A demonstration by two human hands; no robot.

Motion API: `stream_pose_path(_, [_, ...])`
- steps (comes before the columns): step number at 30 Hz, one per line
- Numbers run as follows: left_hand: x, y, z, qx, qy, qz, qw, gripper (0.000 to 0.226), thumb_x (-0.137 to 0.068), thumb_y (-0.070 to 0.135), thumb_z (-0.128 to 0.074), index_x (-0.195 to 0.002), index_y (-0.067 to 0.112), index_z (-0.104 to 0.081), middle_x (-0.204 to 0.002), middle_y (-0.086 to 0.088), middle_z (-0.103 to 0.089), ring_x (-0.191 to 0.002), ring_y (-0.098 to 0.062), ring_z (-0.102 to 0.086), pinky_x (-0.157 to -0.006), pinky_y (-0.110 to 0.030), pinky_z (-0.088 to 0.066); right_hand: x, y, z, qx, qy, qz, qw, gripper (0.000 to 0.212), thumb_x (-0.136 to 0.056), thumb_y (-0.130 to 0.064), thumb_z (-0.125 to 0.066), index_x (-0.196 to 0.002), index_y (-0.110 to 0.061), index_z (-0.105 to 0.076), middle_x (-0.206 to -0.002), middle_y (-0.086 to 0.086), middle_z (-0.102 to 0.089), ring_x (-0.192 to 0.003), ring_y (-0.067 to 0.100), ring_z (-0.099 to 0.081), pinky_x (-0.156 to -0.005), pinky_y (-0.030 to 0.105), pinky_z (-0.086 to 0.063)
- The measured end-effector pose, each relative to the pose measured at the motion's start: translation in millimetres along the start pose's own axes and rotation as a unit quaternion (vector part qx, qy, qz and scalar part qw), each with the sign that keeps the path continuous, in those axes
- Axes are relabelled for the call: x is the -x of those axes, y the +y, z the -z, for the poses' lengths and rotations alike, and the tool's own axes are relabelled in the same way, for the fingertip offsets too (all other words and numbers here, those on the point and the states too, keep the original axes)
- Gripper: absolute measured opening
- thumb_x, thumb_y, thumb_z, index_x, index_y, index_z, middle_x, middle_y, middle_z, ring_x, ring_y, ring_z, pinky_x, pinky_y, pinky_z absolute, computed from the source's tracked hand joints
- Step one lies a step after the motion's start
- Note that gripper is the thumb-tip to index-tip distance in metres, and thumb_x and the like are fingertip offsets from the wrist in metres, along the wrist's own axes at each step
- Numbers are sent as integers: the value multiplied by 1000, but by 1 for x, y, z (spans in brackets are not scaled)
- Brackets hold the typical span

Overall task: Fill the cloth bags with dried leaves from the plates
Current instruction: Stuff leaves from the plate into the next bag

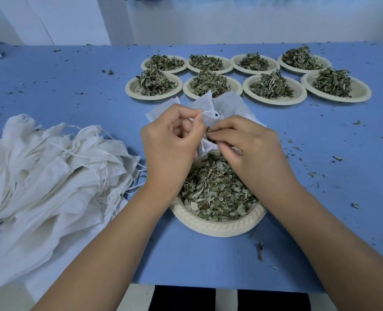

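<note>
A white cloth bag (224, 106) is held above the near cream plate (217, 227), which carries a spread of dried leaves (217, 189). My left hand (170, 140) pinches the bag's rim and its drawstring, fingers curled. My right hand (246, 144) pinches a small clump of dried leaves at the bag's mouth. Part of the bag is hidden behind both hands.
Several cream plates (273, 97) heaped with dried leaves stand in two rows at the back right of the blue table (73, 86). A pile of empty cloth bags (46, 167) with loose strings lies at the left. Leaf crumbs are scattered over the table.
</note>
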State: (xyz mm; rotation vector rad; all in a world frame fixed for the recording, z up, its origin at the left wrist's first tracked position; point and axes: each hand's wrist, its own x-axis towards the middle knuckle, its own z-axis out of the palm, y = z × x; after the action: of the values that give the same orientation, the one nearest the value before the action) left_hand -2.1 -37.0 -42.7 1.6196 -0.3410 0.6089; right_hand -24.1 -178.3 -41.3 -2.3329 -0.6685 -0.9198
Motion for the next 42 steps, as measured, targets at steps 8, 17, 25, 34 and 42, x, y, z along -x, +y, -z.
stream_pose_path(8, [5,2,-5,-26,-117,-23,993,7,-88,1,-67,-84,6,-70,-53,-10,-54,-41,-22,-50,-45,-31,-47,0,4,4,51,-4,-30,998,8,-80,7,-67,-76,0,-68,-79,10,-63,-57,24,-58,-52,31,-46])
stream_pose_path(17, [-1,6,2,36,-30,26,999,12,-90,9,-68,-81,17,-69,-49,0,-57,-34,-7,-48,-39,-19,-41,0,-6,15,-154,35,-76,985,18,-94,-8,-52,-97,-1,-68,-93,5,-71,-85,13,-67,-79,32,-54])
stream_pose_path(25, [0,9,4,80,-66,18,994,15,-89,7,-68,-80,19,-69,-50,-5,-57,-34,-4,-47,-38,-14,-37,-1,-4,13,-61,-74,25,995,34,-95,-24,-40,-93,-12,-72,-94,-7,-69,-88,11,-62,-103,37,-33])
stream_pose_path(34, [2,12,4,104,-103,19,989,18,-89,4,-67,-79,19,-69,-61,-19,-61,-35,-2,-47,-38,-13,-37,0,-7,11,-53,-175,25,983,21,-92,-31,-50,-99,-18,-66,-103,-15,-57,-102,9,-55,-111,35,-24])
stream_pose_path(42, [-1,9,4,88,-65,34,993,15,-90,5,-66,-81,17,-69,-51,-3,-58,-33,-3,-45,-38,-14,-36,-4,-3,14,3,-100,56,993,13,-89,-13,-55,-92,-7,-66,-89,-3,-66,-84,17,-60,-103,36,-32])
